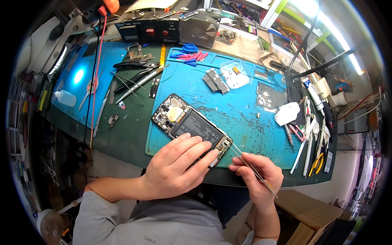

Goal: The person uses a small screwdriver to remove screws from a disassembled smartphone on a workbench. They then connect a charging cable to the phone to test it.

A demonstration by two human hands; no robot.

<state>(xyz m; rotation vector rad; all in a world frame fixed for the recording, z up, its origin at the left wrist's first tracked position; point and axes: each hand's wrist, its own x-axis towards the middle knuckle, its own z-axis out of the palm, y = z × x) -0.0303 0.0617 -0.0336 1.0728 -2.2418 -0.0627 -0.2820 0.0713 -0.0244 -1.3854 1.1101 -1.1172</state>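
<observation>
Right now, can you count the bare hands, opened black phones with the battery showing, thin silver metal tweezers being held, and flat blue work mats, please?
Bare hands: 2, the left hand and the right hand
Opened black phone: 1
Held thin silver metal tweezers: 1
Flat blue work mats: 2, the large middle mat and the left-side mat
Total: 6

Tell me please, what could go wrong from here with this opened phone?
The right hand holds tweezers at the exposed end of the phone; a slip might scratch parts there. The left hand lies partly over the battery; hard pressure might harm it. A tiny piece on the blue mat could get lost if brushed.
</observation>
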